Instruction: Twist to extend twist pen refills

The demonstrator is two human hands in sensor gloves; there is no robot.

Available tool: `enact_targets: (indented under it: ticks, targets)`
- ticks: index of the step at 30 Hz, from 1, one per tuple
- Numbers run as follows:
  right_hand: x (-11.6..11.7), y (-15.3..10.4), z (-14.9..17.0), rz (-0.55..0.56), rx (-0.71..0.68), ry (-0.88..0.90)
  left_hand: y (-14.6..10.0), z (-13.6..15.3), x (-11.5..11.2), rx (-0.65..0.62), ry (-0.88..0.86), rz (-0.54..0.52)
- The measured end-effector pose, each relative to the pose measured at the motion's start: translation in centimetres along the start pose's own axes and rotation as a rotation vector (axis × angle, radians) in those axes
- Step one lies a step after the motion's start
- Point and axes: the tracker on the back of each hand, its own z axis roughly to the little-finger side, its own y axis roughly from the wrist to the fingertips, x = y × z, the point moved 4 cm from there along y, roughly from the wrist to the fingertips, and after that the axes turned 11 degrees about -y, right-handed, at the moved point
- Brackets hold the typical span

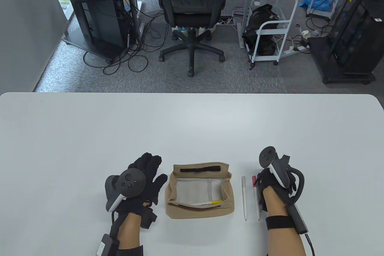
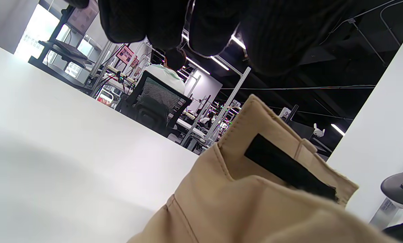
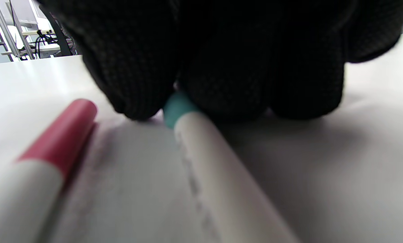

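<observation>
Early in the task, by the look of it: right hand (image 1: 274,182) curled down over a teal-capped pen (image 3: 201,148) on the tabletop (image 1: 192,130), fingertips touching its cap end, beside the red-capped pen (image 1: 255,196) and a white pen (image 1: 244,197). Left hand (image 1: 141,178) resting spread beside the tan pouch (image 1: 199,191). Next, likely: lift the teal pen, bring the left hand over, twist the barrel.

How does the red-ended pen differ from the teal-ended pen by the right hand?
End colour: red pen red, teal pen teal. The right hand's fingertips pinch the teal pen's end; the red pen lies free beside it. In the table view the red pen shows; the teal pen is hidden under the hand. Both have white barrels and lie on the table.
</observation>
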Motion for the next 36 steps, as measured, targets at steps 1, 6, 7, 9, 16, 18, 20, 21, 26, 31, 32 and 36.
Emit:
enact_targets:
  ticks: [1,6,7,9,16,18,20,21,26,31,32,36]
  targets:
    - [0.0,0.0,0.0,-0.003,0.002,-0.002,0.0,0.0,0.0,0.000,0.000,0.000]
    - [-0.6,-0.1,0.5,-0.039,0.030,0.016,0.0,-0.1,0.0,-0.002,0.008,0.005]
    - [-1.0,-0.2,0.6,-0.028,0.034,0.023,0.0,-0.1,-0.1,-0.003,0.008,0.006]
    - [-2.9,-0.7,0.6,0.046,0.029,0.061,0.1,-0.3,-0.1,-0.011,0.013,0.008]
    - [-8.2,-3.3,-2.5,0.093,-0.253,0.356,0.1,-2.8,-0.9,-0.077,0.070,0.025]
    - [-8.6,-3.9,-4.0,0.010,-0.389,0.458,0.0,-3.7,-1.3,-0.098,0.086,0.038]
    - [-8.4,-4.4,-5.1,-0.091,-0.473,0.518,0.0,-4.8,-1.6,-0.125,0.104,0.034]
    - [-8.3,-4.6,-5.7,-0.121,-0.521,0.534,-0.1,-5.4,-1.9,-0.138,0.115,0.038]
    - [-7.2,-5.1,-7.9,-0.123,-0.590,0.447,-0.1,-8.4,-3.9,-0.223,0.204,0.053]
    - [-6.3,-5.0,-9.0,-0.033,-0.564,0.420,0.3,-10.9,-6.3,-0.297,0.274,0.018]
    - [-6.2,-5.0,-9.0,-0.021,-0.555,0.433,0.7,-11.1,-7.1,-0.293,0.269,0.030]
    - [-6.2,-5.1,-9.0,-0.014,-0.552,0.421,1.8,-10.9,-10.2,-0.256,0.331,0.111]
